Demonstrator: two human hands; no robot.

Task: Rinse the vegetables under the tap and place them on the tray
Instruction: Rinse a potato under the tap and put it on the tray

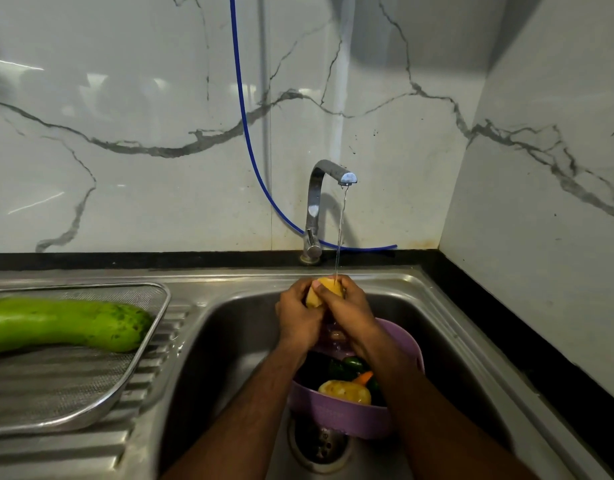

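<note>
A yellow potato (324, 288) is under the thin water stream from the chrome tap (319, 202). My left hand (297, 315) and my right hand (349, 310) both wrap around it above the sink basin (229, 341). Below my wrists a purple bowl (340, 419) stands in the basin, holding another yellow potato (345, 391), a carrot piece (363, 376), green vegetables and something dark. On the drainboard at left lies a mesh metal tray (73, 393) with a long green bottle gourd (63, 323) on it.
The sink drain (319, 445) is just in front of the bowl. A blue hose (250, 140) hangs down the marble wall behind the tap. A black counter edge (506, 327) runs along the right of the sink. The wall corner is close at right.
</note>
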